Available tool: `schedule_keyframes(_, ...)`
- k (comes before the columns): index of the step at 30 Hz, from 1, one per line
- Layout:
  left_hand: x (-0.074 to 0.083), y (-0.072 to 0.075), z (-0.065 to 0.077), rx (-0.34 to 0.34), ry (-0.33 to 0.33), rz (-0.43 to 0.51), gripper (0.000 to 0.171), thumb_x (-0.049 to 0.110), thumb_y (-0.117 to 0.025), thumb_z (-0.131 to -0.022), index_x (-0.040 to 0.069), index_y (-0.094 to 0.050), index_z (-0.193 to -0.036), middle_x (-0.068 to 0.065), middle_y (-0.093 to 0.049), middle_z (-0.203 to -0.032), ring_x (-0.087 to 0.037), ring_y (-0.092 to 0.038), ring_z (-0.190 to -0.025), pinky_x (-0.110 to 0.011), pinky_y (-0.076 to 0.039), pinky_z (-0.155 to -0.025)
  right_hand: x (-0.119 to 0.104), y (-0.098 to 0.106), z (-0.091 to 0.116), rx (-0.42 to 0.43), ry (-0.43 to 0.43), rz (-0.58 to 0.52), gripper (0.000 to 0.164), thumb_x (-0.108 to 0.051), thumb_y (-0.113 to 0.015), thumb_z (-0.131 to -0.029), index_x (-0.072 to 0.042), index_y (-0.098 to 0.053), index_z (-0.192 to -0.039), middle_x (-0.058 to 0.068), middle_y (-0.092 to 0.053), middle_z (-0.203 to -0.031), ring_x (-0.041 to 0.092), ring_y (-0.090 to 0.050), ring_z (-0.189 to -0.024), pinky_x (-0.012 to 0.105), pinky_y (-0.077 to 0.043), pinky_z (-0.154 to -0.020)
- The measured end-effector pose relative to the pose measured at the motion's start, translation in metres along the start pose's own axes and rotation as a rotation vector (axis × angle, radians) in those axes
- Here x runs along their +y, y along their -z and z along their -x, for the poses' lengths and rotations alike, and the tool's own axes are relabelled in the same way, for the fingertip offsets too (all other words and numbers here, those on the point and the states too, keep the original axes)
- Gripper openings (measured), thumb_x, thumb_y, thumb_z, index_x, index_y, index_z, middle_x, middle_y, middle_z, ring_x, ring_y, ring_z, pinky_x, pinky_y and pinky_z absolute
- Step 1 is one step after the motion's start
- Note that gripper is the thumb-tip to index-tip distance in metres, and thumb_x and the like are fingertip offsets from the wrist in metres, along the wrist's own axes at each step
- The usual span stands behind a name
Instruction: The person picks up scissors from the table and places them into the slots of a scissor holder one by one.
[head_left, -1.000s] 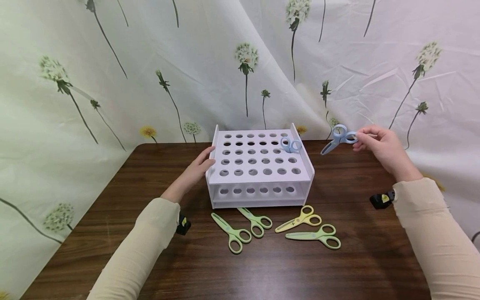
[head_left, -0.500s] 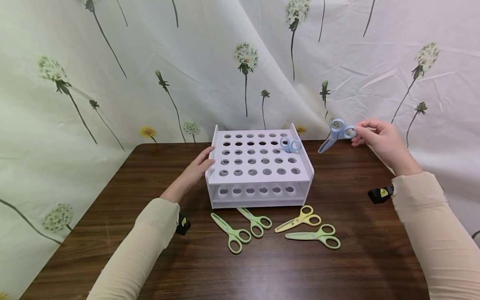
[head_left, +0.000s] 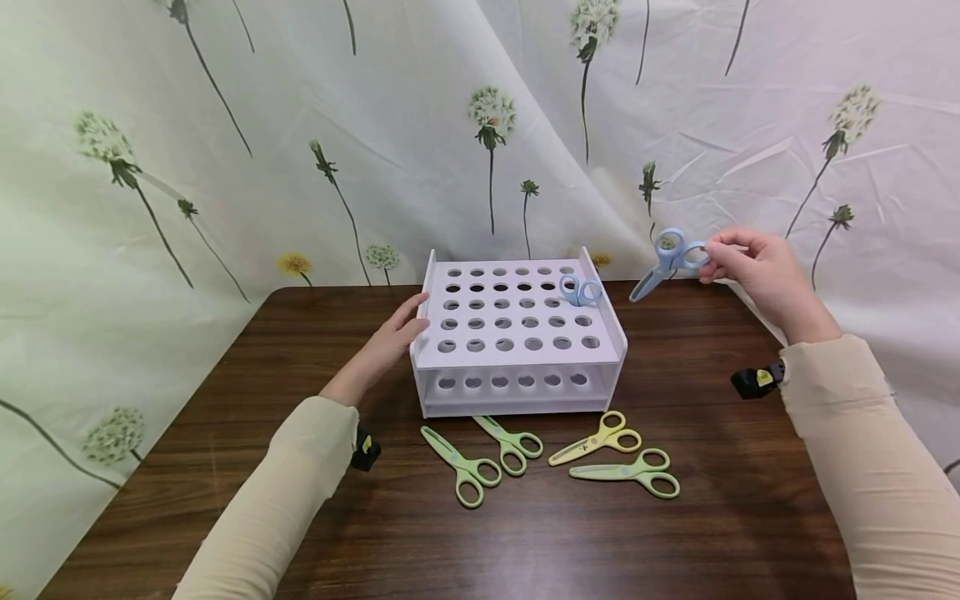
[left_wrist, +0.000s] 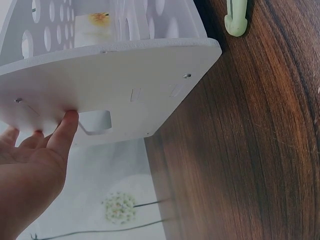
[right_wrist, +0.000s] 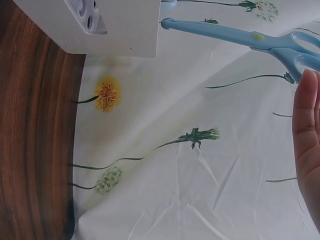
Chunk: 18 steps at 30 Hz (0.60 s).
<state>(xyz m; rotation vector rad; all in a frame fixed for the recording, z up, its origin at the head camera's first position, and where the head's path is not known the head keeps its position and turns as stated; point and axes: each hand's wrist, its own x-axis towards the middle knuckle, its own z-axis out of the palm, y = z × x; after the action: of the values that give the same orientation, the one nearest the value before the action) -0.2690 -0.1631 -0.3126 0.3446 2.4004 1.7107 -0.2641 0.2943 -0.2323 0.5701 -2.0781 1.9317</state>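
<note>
My right hand (head_left: pixel 767 279) pinches one handle loop of a pair of blue scissors (head_left: pixel 662 268), raised to the right of a white rack (head_left: pixel 491 358). The blades slant down and left toward the rack. In the right wrist view, the thumb of the right hand (right_wrist: pixel 307 132) lies against the loop of the blue scissors (right_wrist: pixel 225 34). My left hand (head_left: pixel 384 346) rests its fingertips on the rack's left side; the left wrist view shows these fingers nearly straight against the white panel (left_wrist: pixel 125 82). Another pair of blue scissors (head_left: pixel 577 297) stands in a hole at the rack's right, blades hidden.
In front of the rack lie two green scissors (head_left: pixel 463 468) (head_left: pixel 513 446) to the left, and yellow scissors (head_left: pixel 600 440) with more green scissors (head_left: pixel 637 472) to the right. A flower-printed curtain (head_left: pixel 420 183) hangs behind the brown wooden table (head_left: pixel 480 542).
My right hand has moved slightly up and left with the blue scissors, whose blades now point more steeply downward. The left hand and the rack stay where they were.
</note>
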Motion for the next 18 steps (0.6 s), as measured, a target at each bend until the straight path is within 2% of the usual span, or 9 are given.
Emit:
schedule_keyframes(7, -0.022, 0.005, -0.014, 0.019, -0.009, -0.003, 0.054, 0.025, -0.038, -0.1, 0.018, -0.017, -0.148, -0.016, -0.01, -0.151, -0.034, -0.026, -0.128, -0.05, -0.023, -0.101, -0.003, -0.004, -0.003, 0.0, -0.008, 0.049, 0.006, -0.006, -0.061, -0.088, -0.004, -0.065, -0.086, 0.006, -0.062, -0.07, 0.014, -0.061, -0.063, 0.021, -0.049, -0.064)
schedule_keyframes(18, -0.024, 0.004, -0.014, 0.02, -0.03, -0.02, 0.053, 0.024, -0.038, -0.1, 0.017, -0.017, -0.148, -0.017, -0.01, -0.15, -0.035, -0.026, -0.128, -0.051, -0.024, -0.101, -0.003, -0.014, -0.012, -0.017, 0.005, 0.049, 0.006, -0.005, -0.06, -0.089, -0.001, -0.063, -0.086, 0.005, -0.062, -0.069, 0.012, -0.062, -0.062, 0.022, -0.05, -0.063)
